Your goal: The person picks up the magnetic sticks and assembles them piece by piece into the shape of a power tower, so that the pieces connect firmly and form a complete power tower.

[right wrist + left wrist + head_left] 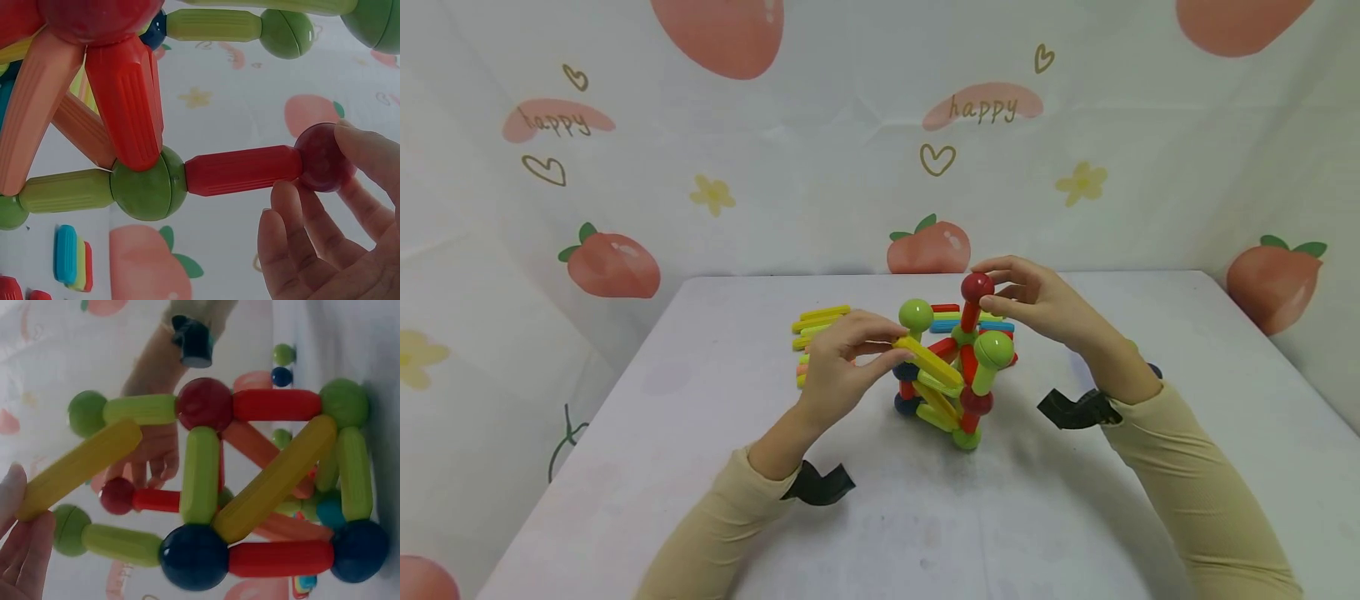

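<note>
A ball-and-stick frame [197, 556] of coloured rods and balls stands on the table. Between thumb and fingers my left hand [847, 367] pinches one end of a yellow rod [81, 469]. The rod slants past a green ball [87, 414] at the frame's top, and its far end overlaps the light green upright [147, 409] in the left wrist view. At the back corner, my right hand [1037, 307] holds a dark red ball [325, 156] with thumb and fingers. That ball tops a red rod [244, 170], which joins a green ball [150, 184] below.
Yellow and green rods [822, 315] lie in a pile behind my left hand. Red, green and blue rods [945, 325] lie behind the frame. A dark blue ball [1154, 370] sits by my right wrist. A patterned cloth [835, 167] hangs behind the white table [730, 333].
</note>
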The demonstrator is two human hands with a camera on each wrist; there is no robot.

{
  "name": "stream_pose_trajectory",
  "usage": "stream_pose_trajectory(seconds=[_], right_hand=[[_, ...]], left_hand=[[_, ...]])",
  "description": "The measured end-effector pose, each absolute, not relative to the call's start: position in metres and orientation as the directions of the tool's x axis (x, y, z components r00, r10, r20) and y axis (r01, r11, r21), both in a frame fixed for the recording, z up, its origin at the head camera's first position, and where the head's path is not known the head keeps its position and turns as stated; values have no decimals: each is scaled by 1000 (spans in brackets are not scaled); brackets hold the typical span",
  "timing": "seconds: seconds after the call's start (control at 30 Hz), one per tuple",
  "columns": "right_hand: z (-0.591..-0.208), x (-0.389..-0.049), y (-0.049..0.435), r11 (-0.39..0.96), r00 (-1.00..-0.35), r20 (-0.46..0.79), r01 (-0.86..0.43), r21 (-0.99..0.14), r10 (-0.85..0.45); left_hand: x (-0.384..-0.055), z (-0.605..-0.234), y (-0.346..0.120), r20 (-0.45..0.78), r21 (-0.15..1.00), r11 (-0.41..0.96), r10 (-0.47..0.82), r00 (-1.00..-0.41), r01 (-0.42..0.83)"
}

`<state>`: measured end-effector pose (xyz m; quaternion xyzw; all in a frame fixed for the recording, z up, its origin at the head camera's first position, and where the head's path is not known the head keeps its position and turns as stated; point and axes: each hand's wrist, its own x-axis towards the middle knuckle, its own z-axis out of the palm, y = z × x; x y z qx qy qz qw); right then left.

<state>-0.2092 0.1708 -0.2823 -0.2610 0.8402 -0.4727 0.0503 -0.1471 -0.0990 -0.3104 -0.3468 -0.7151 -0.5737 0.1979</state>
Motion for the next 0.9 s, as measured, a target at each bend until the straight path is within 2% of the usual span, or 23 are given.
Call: stream_pose_trajectory(seconds=[0.17,0.67,0.9], right_hand=[[-284,-210,171,408,-851,174,-404,-819,-495],[-284,-210,170,404,-853,174,-401,-822,-492],[-282,-208,171,407,-856,154,-384,-829,-494]], left_hand=[[-148,-317,-89,702,647,145,270,-658,749],[-149,-327,-79,715,626,203,235,-658,753],[-151,-330,-77,735,626,181,186,-652,758]])
